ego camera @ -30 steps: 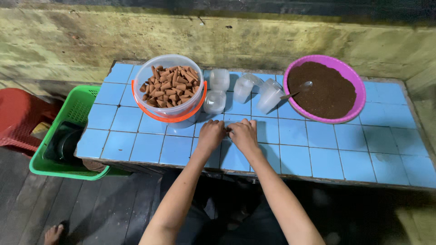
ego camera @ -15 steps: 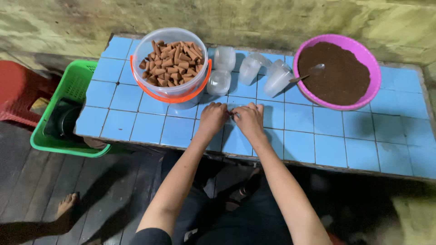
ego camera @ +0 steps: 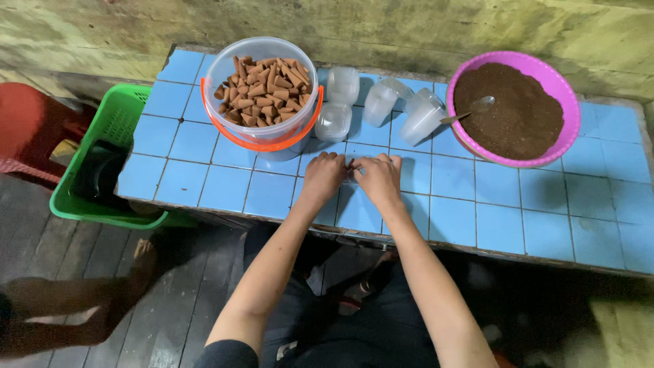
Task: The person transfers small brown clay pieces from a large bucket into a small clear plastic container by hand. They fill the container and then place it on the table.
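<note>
— Blue-tiled tabletop point(ego camera: 477, 225): where were the hands?

— Head view: left hand point(ego camera: 322, 175) and right hand point(ego camera: 379, 176) met at its near edge, fingertips pinching something small and hidden; what, I couldn't tell. Probably light, taken by its edges.

— Nearby?

— At twelve o'clock, clear plastic cups point(ego camera: 381, 102); at eleven, a clear orange-rimmed bucket of brown cones point(ego camera: 262, 92).

Two bare forearms, a dark short sleeve point(ego camera: 228, 353) at the left shoulder, dark trousers point(ego camera: 354, 334) below.
</note>
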